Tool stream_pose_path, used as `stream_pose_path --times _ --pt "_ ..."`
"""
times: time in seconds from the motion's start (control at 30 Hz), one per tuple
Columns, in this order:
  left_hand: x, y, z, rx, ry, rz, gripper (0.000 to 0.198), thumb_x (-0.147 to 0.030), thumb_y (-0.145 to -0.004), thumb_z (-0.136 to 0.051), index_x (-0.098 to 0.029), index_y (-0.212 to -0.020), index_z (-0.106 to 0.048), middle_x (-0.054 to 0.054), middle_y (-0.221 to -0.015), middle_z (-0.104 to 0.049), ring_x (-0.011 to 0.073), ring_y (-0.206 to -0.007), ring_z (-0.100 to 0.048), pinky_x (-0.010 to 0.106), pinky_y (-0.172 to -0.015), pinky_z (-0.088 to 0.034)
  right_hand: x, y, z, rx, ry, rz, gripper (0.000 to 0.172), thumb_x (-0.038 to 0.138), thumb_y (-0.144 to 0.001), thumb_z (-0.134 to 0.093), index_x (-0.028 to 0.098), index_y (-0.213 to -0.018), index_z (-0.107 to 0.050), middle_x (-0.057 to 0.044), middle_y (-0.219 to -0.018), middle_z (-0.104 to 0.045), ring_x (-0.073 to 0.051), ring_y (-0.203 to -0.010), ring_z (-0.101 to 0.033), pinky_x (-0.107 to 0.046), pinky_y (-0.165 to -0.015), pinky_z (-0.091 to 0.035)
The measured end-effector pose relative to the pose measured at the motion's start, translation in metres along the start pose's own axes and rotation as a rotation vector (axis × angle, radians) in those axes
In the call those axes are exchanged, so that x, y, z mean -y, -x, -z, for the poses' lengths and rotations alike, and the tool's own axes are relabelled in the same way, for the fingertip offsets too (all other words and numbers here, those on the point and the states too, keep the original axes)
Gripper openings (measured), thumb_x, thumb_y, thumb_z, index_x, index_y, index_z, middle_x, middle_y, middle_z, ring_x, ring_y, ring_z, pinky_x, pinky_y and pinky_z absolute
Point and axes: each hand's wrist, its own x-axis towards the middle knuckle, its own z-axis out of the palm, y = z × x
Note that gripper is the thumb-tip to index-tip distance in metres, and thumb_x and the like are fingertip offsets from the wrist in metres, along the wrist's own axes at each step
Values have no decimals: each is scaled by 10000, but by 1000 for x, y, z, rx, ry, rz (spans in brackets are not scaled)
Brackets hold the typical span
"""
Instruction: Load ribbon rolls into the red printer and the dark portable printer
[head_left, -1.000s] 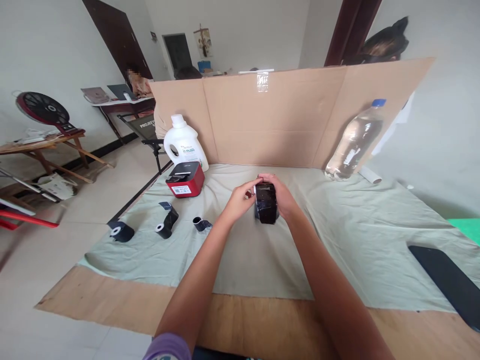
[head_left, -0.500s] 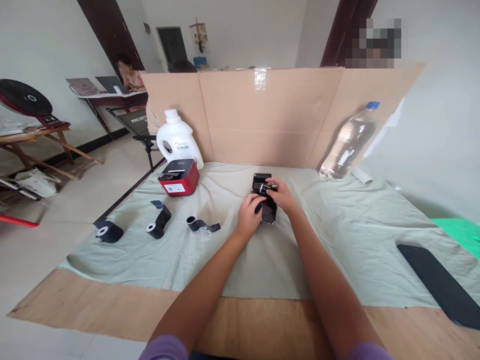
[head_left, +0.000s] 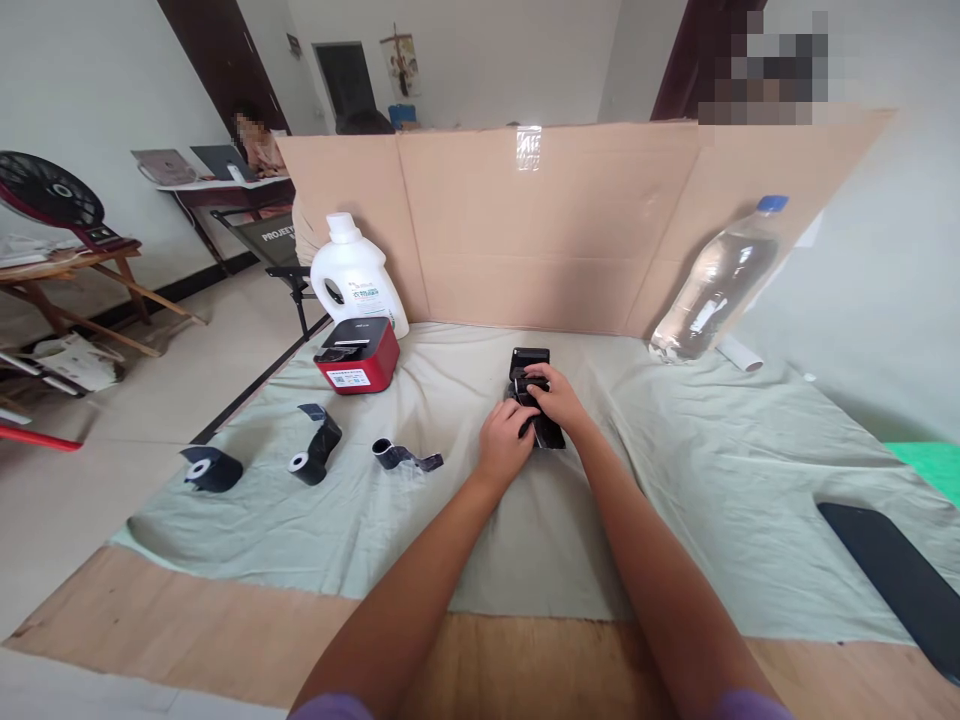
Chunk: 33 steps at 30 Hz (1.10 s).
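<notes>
A black cartridge-like device (head_left: 529, 362) lies on the pale green cloth (head_left: 712, 480) in the middle of the table. My right hand (head_left: 555, 398) is curled over its top, fingers pressed onto it. My left hand (head_left: 504, 440) grips its near left side with bent fingers. Most of the device is hidden under both hands. Left of my hands lie a small black film roll with a loose tail (head_left: 401, 457) and two more black rolls (head_left: 313, 450), (head_left: 207, 468).
A red and black label printer (head_left: 356, 356) and a white detergent jug (head_left: 352, 275) stand at the back left. A clear water bottle (head_left: 716, 283) leans on the cardboard screen (head_left: 525, 220). A dark phone (head_left: 896, 575) lies at the right. Another person sits at a far desk.
The black device came down from in front of me onto the cloth. Both hands now press on it where it lies; before, they held it upright in the air.
</notes>
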Motion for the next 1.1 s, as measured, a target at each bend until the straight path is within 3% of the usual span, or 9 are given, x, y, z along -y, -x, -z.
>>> stream_pose_path --times 0.13,0.3,0.37,0.47,0.57,0.67,0.8,0.93,1.1 --pt "2 0 -1 -5 12 37 268 -57 -843 -590 -220 -1012 -719 37 -916 -635 185 -894 -578 286 -800 -473 7 5 -5 -12 199 -111 279 127 -813 -565 263 -1017 -697 -28 -1175 -681 -269 -1193 -533 -504 -1070 -361" --pt "3 0 -2 10 20 79 243 -86 -831 -613 -226 -1003 -712 40 -940 -637 190 -920 -587 287 -819 -474 13 8 -11 -95 402 -288 172 195 -789 -626 252 -924 -715 -79 -1221 -579 -325 -1180 -469 -485 -1003 -378" --pt "3 0 -2 18 23 93 256 -85 -824 -614 -231 -1011 -711 38 -947 -640 191 -925 -591 286 -823 -475 11 8 -11 -154 424 -333 268 233 -757 -676 234 -1025 -678 -113 -1220 -555 -339 -1184 -473 -479 -996 -394" --pt "1 0 0 14 46 99 279 -71 -810 -610 -229 -1014 -716 35 -939 -646 186 -911 -594 283 -822 -475 6 5 -6 -247 329 -374 548 313 -709 -742 173 -1213 -579 -171 -1268 -550 -353 -1183 -502 -487 -1001 -422" --pt "1 0 4 15 80 125 292 -41 -784 -598 -216 -978 -728 19 -838 -641 174 -844 -594 270 -787 -471 -1 1 1 -257 14 -305 685 390 -757 -701 182 -1371 -478 -158 -1365 -562 -283 -1106 -575 -440 -991 -466" --pt "1 2 8 34 120 207 324 -29 -750 -606 -213 -979 -740 -12 -724 -624 149 -740 -592 245 -721 -461 -4 -3 8 -223 -179 -215 635 414 -815 -639 225 -1401 -486 -113 -1382 -600 -224 -1017 -615 -412 -977 -492" --pt "2 8 11 88 123 268 314 -80 -762 -628 -229 -1008 -754 -27 -690 -648 126 -661 -598 226 -665 -444 -3 -4 17 -177 -39 -120 412 347 -851 -574 189 -1224 -645 -101 -1248 -675 -183 -854 -635 -397 -912 -525" --pt "2 11 12 102 66 241 330 -76 -760 -619 -235 -1014 -759 -17 -705 -677 127 -665 -616 223 -664 -448 4 -2 31 -93 83 -70 291 252 -784 -648 183 -1057 -722 -74 -1095 -713 -156 -726 -617 -381 -854 -533" --pt "1 12 11 117 87 212 309 -70 -763 -620 -226 -997 -746 -14 -713 -686 125 -655 -619 220 -678 -468 17 3 47 73 312 -3 275 157 -772 -679 199 -1038 -735 -67 -1134 -691 -181 -855 -644 -362 -888 -506"
